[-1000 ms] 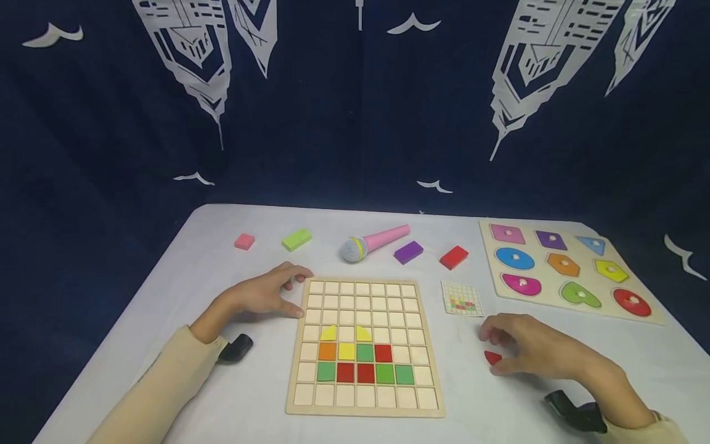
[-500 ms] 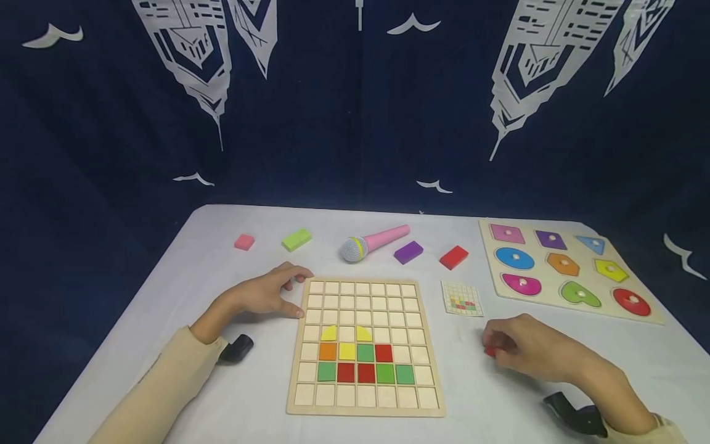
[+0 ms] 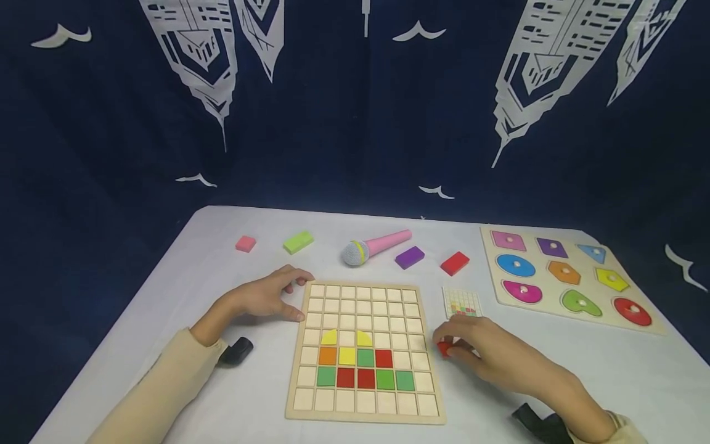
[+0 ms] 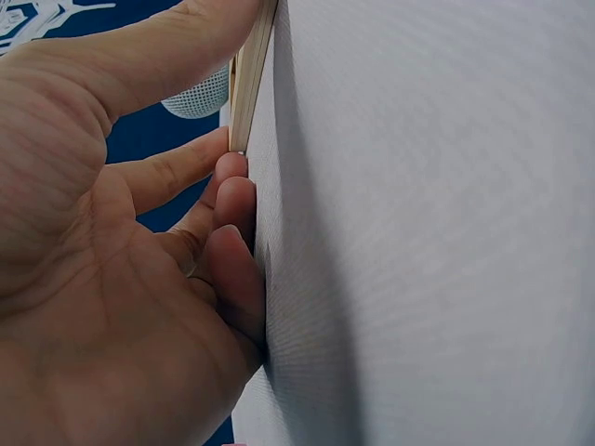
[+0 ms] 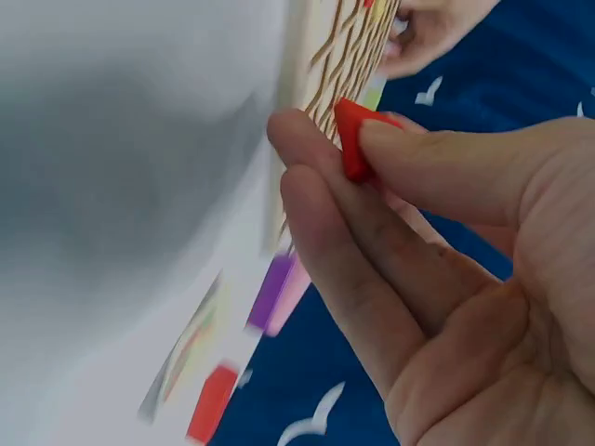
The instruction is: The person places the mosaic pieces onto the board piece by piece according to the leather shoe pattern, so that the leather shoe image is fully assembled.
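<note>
A wooden grid board [image 3: 363,414] lies on the table, with yellow, orange, green and red tiles [image 3: 366,378] in several cells. At its upper left corner and left edge, my left hand [image 3: 265,297] rests with index fingertip and thumb against the wood; in the left wrist view, the thumb [image 4: 177,51] lies at the board's edge [image 4: 249,93]. My right hand [image 3: 488,351] is just off the board's right edge, pinching a small red pointed tile [image 5: 353,139] between thumb and fingers. Part of that tile is hidden by the thumb.
A small pattern card [image 3: 462,301] lies just beyond the right hand. Farther back are a pink toy microphone [image 3: 383,242] and pink, lime green, purple and red blocks [image 3: 455,263]. A shape puzzle board [image 3: 577,277] occupies the back right.
My right hand has closed on the red tile, picked it up from the table and carried it left towards the grid board. The left hand stays at the board.
</note>
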The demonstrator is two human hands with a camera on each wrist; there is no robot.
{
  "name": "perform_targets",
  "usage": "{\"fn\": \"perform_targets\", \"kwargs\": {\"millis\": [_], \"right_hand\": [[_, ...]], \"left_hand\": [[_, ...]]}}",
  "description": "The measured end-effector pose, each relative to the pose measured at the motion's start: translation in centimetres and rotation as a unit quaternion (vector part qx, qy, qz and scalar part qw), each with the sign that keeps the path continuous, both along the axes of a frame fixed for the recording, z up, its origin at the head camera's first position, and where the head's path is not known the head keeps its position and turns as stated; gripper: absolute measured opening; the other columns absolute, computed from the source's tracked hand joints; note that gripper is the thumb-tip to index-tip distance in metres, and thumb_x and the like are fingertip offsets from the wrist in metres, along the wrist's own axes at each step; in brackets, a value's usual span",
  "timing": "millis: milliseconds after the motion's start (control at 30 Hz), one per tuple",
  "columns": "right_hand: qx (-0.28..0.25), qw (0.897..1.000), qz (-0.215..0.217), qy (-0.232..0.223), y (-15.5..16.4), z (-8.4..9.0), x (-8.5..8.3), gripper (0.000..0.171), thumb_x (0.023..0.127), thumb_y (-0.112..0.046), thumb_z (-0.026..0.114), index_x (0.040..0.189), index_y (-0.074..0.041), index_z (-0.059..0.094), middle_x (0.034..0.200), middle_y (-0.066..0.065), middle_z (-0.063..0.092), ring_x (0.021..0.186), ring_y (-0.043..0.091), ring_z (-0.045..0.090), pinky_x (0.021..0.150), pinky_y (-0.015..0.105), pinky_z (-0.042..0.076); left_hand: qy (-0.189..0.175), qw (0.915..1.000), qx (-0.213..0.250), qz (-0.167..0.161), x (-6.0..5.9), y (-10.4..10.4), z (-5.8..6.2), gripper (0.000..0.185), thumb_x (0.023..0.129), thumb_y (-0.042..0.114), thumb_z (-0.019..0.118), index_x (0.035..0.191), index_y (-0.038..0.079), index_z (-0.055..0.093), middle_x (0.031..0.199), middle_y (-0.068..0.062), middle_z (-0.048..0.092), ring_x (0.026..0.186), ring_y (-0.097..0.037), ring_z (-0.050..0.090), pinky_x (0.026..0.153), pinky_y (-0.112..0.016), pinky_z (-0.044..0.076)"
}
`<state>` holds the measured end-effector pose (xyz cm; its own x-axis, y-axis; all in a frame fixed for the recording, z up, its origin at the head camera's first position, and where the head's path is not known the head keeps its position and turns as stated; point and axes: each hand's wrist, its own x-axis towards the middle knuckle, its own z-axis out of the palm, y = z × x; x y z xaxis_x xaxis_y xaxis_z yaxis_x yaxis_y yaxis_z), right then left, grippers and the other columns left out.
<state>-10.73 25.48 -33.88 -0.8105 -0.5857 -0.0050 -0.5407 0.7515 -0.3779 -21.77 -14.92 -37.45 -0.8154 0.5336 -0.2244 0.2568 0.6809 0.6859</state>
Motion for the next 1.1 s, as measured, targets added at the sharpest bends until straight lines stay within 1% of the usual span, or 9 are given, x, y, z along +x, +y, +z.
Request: {"fn": "perform_targets", "kwargs": {"millis": [133,200,267,433,533,667,767,933,1100], "right_hand": [[-0.042,0.999,0.021,0.004,-2.2,0.1,-0.6,0.021,0.090,-0.004,0.071,0.104,-0.020,0.068,0.093,-0.019,0.064,0.086,-0.002,0.059,0.081,0.027,0.052],[-0.066,0.997,0.031,-0.004,-3.0,-0.1,-1.0,0.020,0.090,-0.005,0.072,0.101,-0.020,0.067,0.089,-0.019,0.065,0.083,-0.003,0.059,0.079,0.027,0.050],[-0.086,0.995,0.034,-0.027,-3.7,-0.3,-1.2,0.017,0.090,-0.007,0.073,0.098,-0.021,0.067,0.085,-0.018,0.065,0.080,-0.002,0.059,0.077,0.026,0.049],[-0.123,0.988,0.016,-0.096,-4.6,-1.6,-1.3,0.013,0.088,-0.009,0.075,0.092,-0.019,0.067,0.080,-0.013,0.066,0.074,0.001,0.060,0.070,0.022,0.052],[-0.128,0.988,-0.002,-0.092,-5.0,-2.1,-1.1,0.014,0.086,-0.008,0.077,0.088,-0.018,0.069,0.076,-0.012,0.066,0.069,0.001,0.059,0.067,0.021,0.052],[-0.116,0.991,-0.013,-0.066,-5.4,-2.2,-0.9,0.012,0.084,-0.007,0.079,0.085,-0.018,0.073,0.075,-0.014,0.066,0.068,-0.001,0.058,0.065,0.021,0.051],[-0.099,0.994,-0.018,-0.051,-5.6,-2.1,-0.6,0.009,0.083,-0.007,0.079,0.088,-0.015,0.077,0.079,-0.013,0.069,0.073,-0.001,0.059,0.066,0.021,0.051],[-0.063,0.998,-0.011,-0.016,-5.7,-1.9,-0.2,0.012,0.083,-0.007,0.079,0.094,-0.011,0.081,0.087,-0.010,0.072,0.083,0.003,0.063,0.070,0.022,0.052],[-0.009,1.000,0.009,0.000,-5.5,-1.5,0.7,0.021,0.088,-0.011,0.075,0.108,-0.011,0.079,0.093,-0.011,0.067,0.086,0.002,0.055,0.071,0.021,0.050]], "left_hand": [[0.001,1.0000,0.004,0.002,0.0,-0.1,-0.1,0.078,0.078,0.027,0.087,0.144,0.014,0.048,0.131,-0.009,0.048,0.115,-0.027,0.045,0.098,-0.043,0.041],[0.003,1.0000,0.005,0.002,0.0,0.0,-0.2,0.078,0.078,0.028,0.086,0.144,0.015,0.048,0.131,-0.008,0.048,0.115,-0.027,0.046,0.098,-0.043,0.041],[0.007,0.9999,0.007,-0.002,0.0,0.2,-0.3,0.077,0.078,0.028,0.086,0.144,0.015,0.048,0.130,-0.008,0.049,0.114,-0.026,0.046,0.098,-0.043,0.041],[0.007,0.9999,0.006,-0.005,-0.1,0.6,-0.5,0.077,0.077,0.027,0.087,0.143,0.015,0.049,0.129,-0.007,0.049,0.113,-0.025,0.046,0.098,-0.041,0.041],[0.010,0.9999,0.002,-0.007,-0.1,0.6,-0.3,0.077,0.078,0.028,0.086,0.143,0.015,0.049,0.128,-0.007,0.049,0.113,-0.025,0.046,0.097,-0.041,0.041],[0.020,0.9997,0.000,-0.011,-0.2,0.5,-0.1,0.076,0.078,0.027,0.086,0.142,0.014,0.049,0.124,-0.008,0.050,0.112,-0.024,0.045,0.096,-0.041,0.040],[0.021,0.9997,-0.001,-0.010,-0.2,0.5,0.0,0.075,0.078,0.027,0.086,0.142,0.014,0.050,0.122,-0.007,0.050,0.111,-0.023,0.044,0.096,-0.041,0.040],[0.014,0.9999,0.003,-0.007,-0.1,0.4,0.0,0.076,0.077,0.027,0.086,0.142,0.014,0.050,0.123,-0.007,0.050,0.111,-0.024,0.044,0.096,-0.041,0.039],[0.019,0.9997,0.002,-0.014,-0.1,0.4,-0.1,0.076,0.078,0.028,0.086,0.143,0.013,0.049,0.125,-0.008,0.049,0.111,-0.024,0.044,0.096,-0.041,0.040]]}}
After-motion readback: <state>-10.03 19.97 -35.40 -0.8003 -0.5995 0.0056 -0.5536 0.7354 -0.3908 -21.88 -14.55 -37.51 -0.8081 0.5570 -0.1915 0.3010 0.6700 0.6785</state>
